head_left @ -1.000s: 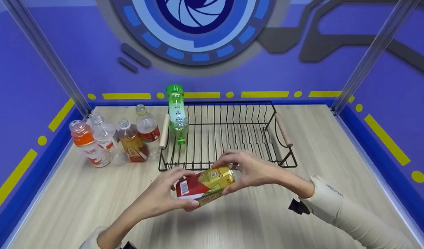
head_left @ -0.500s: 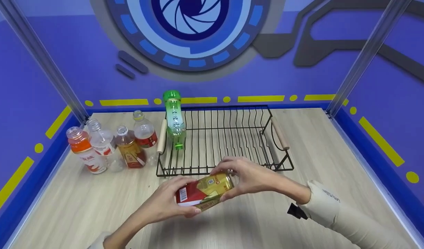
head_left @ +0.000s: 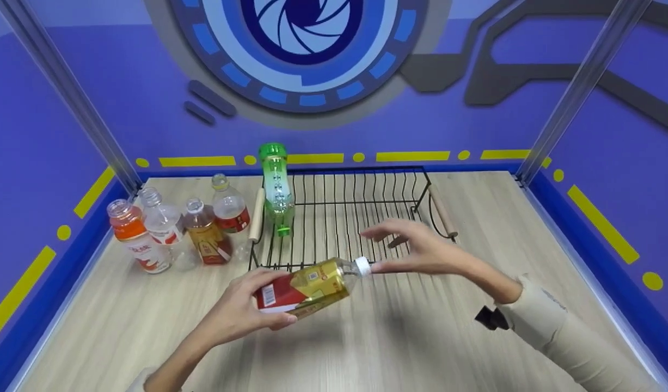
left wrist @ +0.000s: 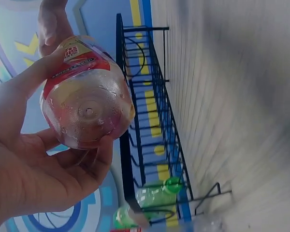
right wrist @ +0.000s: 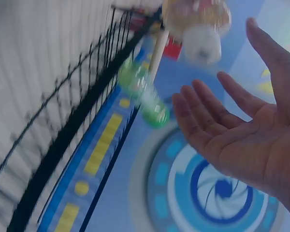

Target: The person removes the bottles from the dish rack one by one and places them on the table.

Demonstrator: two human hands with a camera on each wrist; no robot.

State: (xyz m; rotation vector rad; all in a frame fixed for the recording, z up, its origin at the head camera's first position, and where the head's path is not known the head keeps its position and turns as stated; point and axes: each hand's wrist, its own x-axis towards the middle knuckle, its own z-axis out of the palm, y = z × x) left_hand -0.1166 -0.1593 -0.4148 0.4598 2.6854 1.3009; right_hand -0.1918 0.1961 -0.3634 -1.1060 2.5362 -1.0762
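A bottle [head_left: 306, 288] with a red and gold label and a white cap [head_left: 362, 266] lies tilted in my left hand [head_left: 241, 307], its neck toward the right. The left fingers and thumb grip it near its base; in the left wrist view the clear bottom [left wrist: 89, 111] faces the camera. My right hand [head_left: 421, 250] is just beside the cap, fingers spread and holding nothing. In the right wrist view its palm [right wrist: 251, 135] faces the blurred white cap. Behind the bottle stands a black wire rack [head_left: 339, 203] with wooden handles.
A green bottle [head_left: 277, 190] leans upside down in the rack's left end. Left of the rack, several uncapped-looking bottles stand upright: an orange-topped one [head_left: 140, 239], a clear one [head_left: 162, 218], a red-and-gold one [head_left: 206, 234] and a red-labelled one [head_left: 231, 209]. Blue walls enclose the table.
My right hand has let go of the bottle's neck end and drawn away up and to the right, showing the white cap. My left hand has shifted slightly left with the bottle.
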